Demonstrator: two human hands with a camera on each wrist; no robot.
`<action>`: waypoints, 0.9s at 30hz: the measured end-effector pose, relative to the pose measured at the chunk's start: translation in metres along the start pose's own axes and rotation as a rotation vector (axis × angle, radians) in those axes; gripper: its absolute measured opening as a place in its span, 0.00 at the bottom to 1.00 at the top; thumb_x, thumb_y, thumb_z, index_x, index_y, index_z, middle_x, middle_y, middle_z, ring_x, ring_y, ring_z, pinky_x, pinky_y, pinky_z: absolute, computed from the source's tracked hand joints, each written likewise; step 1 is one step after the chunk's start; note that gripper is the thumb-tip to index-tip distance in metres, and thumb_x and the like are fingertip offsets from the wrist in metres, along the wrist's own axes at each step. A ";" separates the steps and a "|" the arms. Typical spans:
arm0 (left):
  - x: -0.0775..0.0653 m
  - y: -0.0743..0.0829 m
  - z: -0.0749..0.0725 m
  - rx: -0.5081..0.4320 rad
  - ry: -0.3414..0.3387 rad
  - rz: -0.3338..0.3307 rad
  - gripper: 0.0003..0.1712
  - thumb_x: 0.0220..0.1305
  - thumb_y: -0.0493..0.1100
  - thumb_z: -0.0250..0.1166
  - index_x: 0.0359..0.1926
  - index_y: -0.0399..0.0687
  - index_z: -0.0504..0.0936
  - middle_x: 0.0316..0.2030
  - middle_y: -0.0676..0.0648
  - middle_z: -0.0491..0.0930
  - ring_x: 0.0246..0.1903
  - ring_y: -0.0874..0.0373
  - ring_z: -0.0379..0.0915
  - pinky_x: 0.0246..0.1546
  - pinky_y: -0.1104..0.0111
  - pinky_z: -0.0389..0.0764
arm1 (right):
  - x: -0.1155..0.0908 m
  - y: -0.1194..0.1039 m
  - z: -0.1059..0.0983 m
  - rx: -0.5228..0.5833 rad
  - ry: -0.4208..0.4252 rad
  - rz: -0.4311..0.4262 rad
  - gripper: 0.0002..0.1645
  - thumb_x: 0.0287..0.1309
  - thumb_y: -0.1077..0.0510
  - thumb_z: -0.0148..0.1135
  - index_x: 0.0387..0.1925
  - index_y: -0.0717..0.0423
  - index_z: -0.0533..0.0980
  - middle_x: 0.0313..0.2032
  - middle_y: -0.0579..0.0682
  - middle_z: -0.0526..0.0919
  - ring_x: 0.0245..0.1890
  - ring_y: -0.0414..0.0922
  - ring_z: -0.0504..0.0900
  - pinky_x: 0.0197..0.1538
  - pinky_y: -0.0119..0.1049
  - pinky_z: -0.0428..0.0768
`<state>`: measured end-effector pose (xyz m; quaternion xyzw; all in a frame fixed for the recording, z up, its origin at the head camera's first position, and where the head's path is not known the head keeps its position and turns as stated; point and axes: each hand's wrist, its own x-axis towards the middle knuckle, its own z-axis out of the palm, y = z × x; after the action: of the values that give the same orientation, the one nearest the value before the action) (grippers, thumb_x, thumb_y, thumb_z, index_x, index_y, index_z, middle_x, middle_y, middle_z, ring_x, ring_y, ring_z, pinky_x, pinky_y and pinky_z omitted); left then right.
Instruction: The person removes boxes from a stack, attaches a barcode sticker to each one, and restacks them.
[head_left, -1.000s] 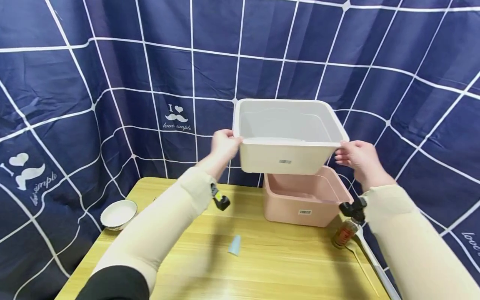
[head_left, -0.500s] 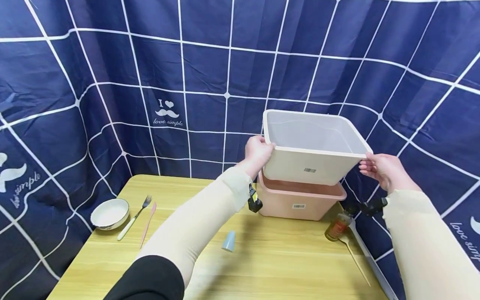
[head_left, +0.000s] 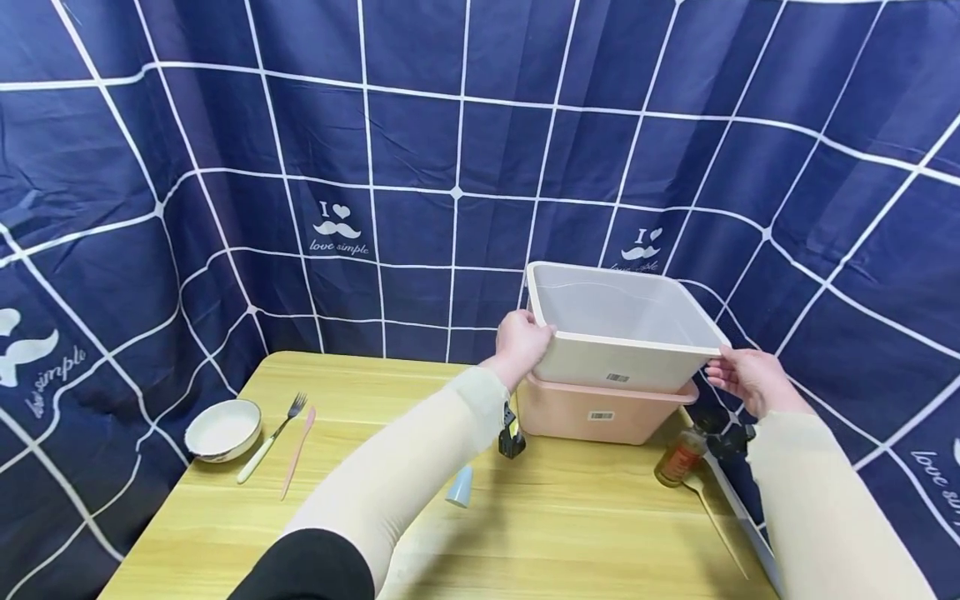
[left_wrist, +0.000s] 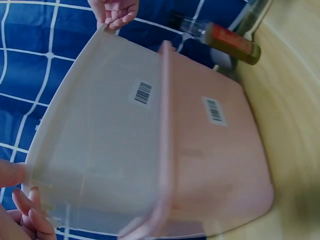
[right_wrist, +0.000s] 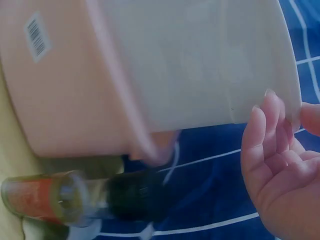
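A white plastic storage bin (head_left: 581,360) sits partly inside a pink storage bin (head_left: 558,417), its lower part hidden by the pink walls. My left hand (head_left: 521,342) grips the white rim near its front left corner. At the front right corner, my right hand (head_left: 752,379) pinches the same rim between thumb and fingers. The left wrist view shows the white bin's barcode label (left_wrist: 142,93) above the pink bin's barcode label (left_wrist: 214,111). Close below my right hand, a bottle with a red label (right_wrist: 37,198) stands beside the pink bin.
On the wooden table (head_left: 397,379), a white bowl (head_left: 223,429), a fork (head_left: 273,437) and a pink knife (head_left: 298,454) lie at left. A small light-blue cup-like piece (head_left: 461,487) lies mid-table. A beige spoon (head_left: 716,525) lies at right. Blue curtain (head_left: 405,225) surrounds the table.
Both hands have carried the white bin rightward and then down, from above the pink bin to partly inside it. The head view has shifted, bringing the fork and knife into sight.
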<state>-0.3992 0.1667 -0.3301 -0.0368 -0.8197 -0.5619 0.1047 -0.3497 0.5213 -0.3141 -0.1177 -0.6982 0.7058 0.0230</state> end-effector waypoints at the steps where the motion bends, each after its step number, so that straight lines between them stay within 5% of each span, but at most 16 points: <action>1: -0.001 -0.003 0.002 0.010 -0.001 -0.001 0.10 0.57 0.45 0.72 0.30 0.44 0.81 0.28 0.48 0.81 0.33 0.51 0.77 0.39 0.62 0.77 | 0.001 0.004 -0.001 0.004 -0.002 0.007 0.18 0.75 0.60 0.42 0.30 0.57 0.75 0.23 0.49 0.82 0.24 0.41 0.84 0.32 0.32 0.83; 13: -0.009 -0.043 0.021 0.040 -0.027 -0.039 0.11 0.56 0.45 0.72 0.30 0.42 0.83 0.28 0.48 0.81 0.34 0.51 0.78 0.39 0.62 0.78 | 0.008 0.045 -0.002 -0.078 0.002 0.072 0.20 0.76 0.59 0.42 0.29 0.54 0.76 0.22 0.43 0.82 0.23 0.35 0.82 0.28 0.26 0.80; 21: -0.015 -0.057 0.022 0.050 -0.047 -0.060 0.12 0.57 0.46 0.71 0.29 0.44 0.79 0.27 0.49 0.78 0.30 0.53 0.75 0.36 0.62 0.77 | 0.011 0.048 0.001 -0.383 0.101 0.096 0.20 0.70 0.57 0.48 0.23 0.55 0.77 0.15 0.39 0.77 0.14 0.33 0.69 0.17 0.26 0.67; 27: -0.019 -0.061 0.024 0.029 -0.026 -0.048 0.14 0.56 0.44 0.72 0.33 0.42 0.76 0.28 0.48 0.77 0.31 0.51 0.75 0.37 0.61 0.77 | 0.015 0.047 0.007 -0.623 0.200 0.054 0.18 0.62 0.58 0.53 0.20 0.62 0.78 0.11 0.42 0.75 0.12 0.37 0.70 0.16 0.29 0.68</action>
<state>-0.3948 0.1674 -0.3977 -0.0226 -0.8296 -0.5520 0.0811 -0.3594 0.5168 -0.3625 -0.2064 -0.8714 0.4437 0.0355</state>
